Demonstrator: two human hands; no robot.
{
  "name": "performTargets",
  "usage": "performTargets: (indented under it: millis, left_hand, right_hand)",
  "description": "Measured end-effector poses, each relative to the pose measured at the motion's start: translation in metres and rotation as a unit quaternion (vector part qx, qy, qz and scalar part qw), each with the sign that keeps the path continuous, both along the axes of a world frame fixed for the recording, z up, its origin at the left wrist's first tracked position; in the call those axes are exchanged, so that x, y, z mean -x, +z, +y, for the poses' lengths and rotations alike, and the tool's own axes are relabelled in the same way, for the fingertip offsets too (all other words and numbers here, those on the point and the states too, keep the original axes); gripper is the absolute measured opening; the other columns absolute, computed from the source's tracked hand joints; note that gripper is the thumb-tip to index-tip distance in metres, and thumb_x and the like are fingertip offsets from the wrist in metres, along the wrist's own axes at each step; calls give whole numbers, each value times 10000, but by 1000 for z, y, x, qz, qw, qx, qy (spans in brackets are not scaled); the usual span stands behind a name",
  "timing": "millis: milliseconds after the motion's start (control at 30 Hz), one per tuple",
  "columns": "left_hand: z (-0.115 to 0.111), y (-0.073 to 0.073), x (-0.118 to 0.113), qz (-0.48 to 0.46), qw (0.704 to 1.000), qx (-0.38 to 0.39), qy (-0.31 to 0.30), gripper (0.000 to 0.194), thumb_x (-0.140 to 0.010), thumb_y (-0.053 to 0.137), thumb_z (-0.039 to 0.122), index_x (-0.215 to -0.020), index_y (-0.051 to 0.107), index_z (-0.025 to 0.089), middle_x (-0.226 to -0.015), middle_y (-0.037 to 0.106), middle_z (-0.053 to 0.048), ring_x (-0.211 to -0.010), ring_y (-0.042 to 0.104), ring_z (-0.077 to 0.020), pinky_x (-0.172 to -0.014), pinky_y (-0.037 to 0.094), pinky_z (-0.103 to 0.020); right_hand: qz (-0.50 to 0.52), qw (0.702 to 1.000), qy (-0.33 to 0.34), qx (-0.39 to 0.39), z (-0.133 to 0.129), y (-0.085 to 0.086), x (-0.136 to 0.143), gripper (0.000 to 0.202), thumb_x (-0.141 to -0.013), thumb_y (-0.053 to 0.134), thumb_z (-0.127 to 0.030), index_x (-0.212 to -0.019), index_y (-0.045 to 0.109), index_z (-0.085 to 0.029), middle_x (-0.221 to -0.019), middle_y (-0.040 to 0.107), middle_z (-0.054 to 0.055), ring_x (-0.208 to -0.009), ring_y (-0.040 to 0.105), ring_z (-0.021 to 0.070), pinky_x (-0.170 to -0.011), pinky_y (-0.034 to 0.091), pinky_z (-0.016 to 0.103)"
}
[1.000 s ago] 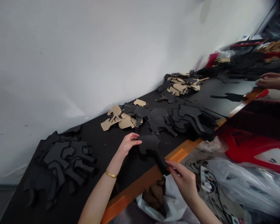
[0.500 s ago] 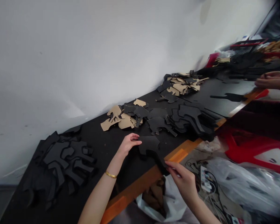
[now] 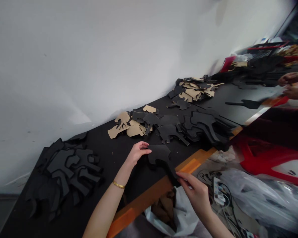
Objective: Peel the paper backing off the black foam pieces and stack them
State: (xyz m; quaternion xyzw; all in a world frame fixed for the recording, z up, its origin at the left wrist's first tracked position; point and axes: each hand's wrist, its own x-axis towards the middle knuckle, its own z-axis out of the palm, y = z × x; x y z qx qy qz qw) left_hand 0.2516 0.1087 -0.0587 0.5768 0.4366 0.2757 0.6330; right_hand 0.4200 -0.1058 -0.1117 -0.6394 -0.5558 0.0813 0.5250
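Note:
A flat black cut-out piece (image 3: 159,153) is held between my two hands, just above the black table (image 3: 106,153). My left hand (image 3: 138,152) pinches its upper left corner. At the lower right, my right hand (image 3: 194,185) grips the tip of its narrow arm with thumb and fingers. Beyond my hands lies a loose heap of similar black pieces (image 3: 169,132), with tan pieces (image 3: 134,128) at its left. A pile of black cut-outs (image 3: 62,162) lies to the left, and another black stack (image 3: 205,122) is to the right.
Orange tape (image 3: 141,198) lines the table's front edge. Below it a white bag (image 3: 185,211) holds brown pieces. A power strip (image 3: 218,191) with cables, clear plastic (image 3: 258,195) and a red plastic seat (image 3: 263,158) are lower right. A co-worker's hands (image 3: 294,85) show at the right.
My hands and the black piece keep nearly the same place. The view has shifted very slightly. At the right, the co-worker's hands have moved a little and spread apart.

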Motion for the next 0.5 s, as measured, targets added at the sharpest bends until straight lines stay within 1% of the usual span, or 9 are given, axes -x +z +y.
performTargets:
  millis: [267,367,500]
  left_hand:
    - [1,-2,0,6,1000,-8,-3,363,-506,817,176,-818,633,157,-773,650,-10,-758,602,-149,-756,446,-275]
    - [3,-5,1,8,1000,-11,-10,376,-512,821,193,-834,630,158,-778,652,-12,-759,606,-149,-750,449,-272]
    - [6,-8,1,16,1000,-15,-15,386,-520,823,213,-847,625,161,-800,664,-17,-769,614,-150,-759,456,-273]
  right_hand:
    - [1,1000,8,7,0,0,-1,157,-873,557,-215,-970,678,-241,-915,728,28,-826,690,189,-725,564,290]
    - [3,1000,15,12,1,3,-2,160,-873,556,-199,-970,676,-240,-929,723,33,-842,685,187,-733,561,293]
    - [1,1000,27,10,1,9,-3,166,-886,534,-187,-955,676,-236,-944,707,46,-878,673,189,-783,550,315]
